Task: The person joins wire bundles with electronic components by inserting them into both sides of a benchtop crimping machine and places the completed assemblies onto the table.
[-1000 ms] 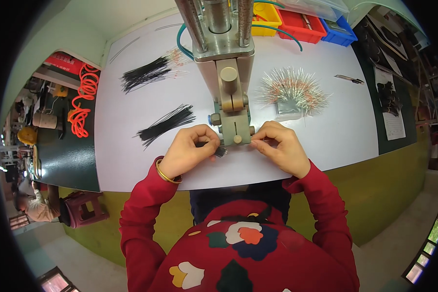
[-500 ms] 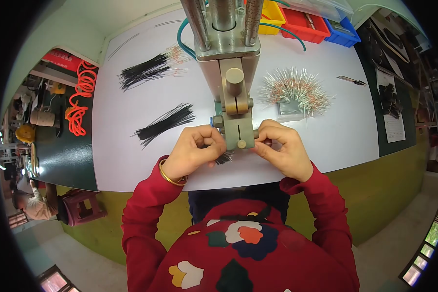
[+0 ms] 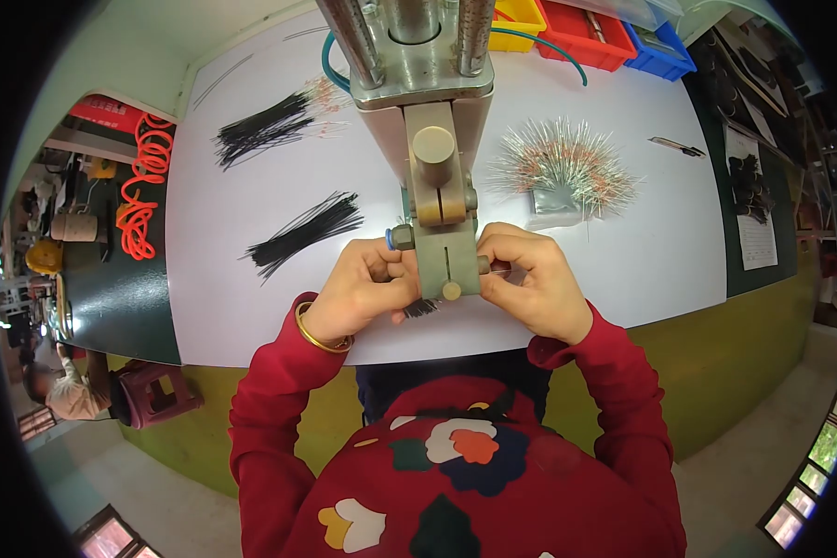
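A metal bench press (image 3: 445, 251) stands between my two hands, its head hiding where they meet. My left hand (image 3: 367, 286) is closed in a pinch at the left of the head; what its fingertips hold is hidden. On the other side, my right hand (image 3: 535, 279) pinches a thin wire-leaded part (image 3: 504, 272), a fine pale lead showing between thumb and forefinger. Ends of black wires (image 3: 422, 308) stick out below the press head, near my left fingertips. A bundle of black wires (image 3: 304, 232) lies beyond my left hand. Past my right hand, thin-leaded parts (image 3: 567, 163) fan out from a grey block (image 3: 555, 206).
Another black wire bundle (image 3: 265, 128) with pale, orange-tipped ends lies farther back left. Yellow, red (image 3: 586, 39) and blue bins line the back right. A pen-like tool (image 3: 677, 146) lies at the right. An orange coiled hose (image 3: 139, 200) hangs at the left; a person (image 3: 73, 391) sits beyond.
The view has shifted slightly, so the press and table appear a little farther left. Both hands keep their pinches beside the press head, with only small finger movement.
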`<state>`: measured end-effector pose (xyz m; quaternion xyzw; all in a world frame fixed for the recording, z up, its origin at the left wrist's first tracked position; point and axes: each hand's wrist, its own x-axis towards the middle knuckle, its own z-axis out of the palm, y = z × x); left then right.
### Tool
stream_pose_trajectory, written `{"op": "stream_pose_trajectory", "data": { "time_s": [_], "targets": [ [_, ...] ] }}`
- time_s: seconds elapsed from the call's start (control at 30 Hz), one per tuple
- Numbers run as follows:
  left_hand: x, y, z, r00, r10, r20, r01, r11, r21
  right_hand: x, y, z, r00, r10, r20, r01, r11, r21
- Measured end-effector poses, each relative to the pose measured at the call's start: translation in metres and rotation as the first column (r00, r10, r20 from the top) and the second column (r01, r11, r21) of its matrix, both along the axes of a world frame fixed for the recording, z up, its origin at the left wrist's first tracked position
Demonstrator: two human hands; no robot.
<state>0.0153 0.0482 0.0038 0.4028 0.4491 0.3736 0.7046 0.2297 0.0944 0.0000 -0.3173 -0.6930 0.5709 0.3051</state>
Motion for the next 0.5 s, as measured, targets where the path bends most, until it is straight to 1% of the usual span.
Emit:
{"op": "stream_pose_trajectory", "data": {
  "time_s": [0.13, 0.23, 0.33, 0.5],
  "targets": [
    [0.0014, 0.0009, 0.0000, 1.000, 0.014, 0.003, -0.014, 0.999, 0.033, -0.0003, 0.0034, 0.0025, 0.999, 0.024, 0.041, -0.023, 1.000, -0.007],
    [0.0024, 0.0005, 0.0002, 1.000, 0.028, 0.011, -0.029, 0.999, 0.024, -0.0013, 0.0061, 0.0049, 0.998, 0.040, 0.046, -0.039, 0.999, -0.024],
    [-0.0004, 0.0002, 0.0009, 0.999, 0.032, 0.014, -0.032, 0.999, 0.011, -0.0013, 0.0076, 0.0067, 0.997, 0.063, 0.043, -0.060, 0.995, -0.083],
    [-0.0019, 0.0003, -0.0001, 1.000, 0.012, -0.012, -0.012, 1.000, 0.000, -0.0027, 0.0070, 0.0052, 0.998, 0.045, 0.052, -0.040, 0.994, -0.102]
  ]
}}
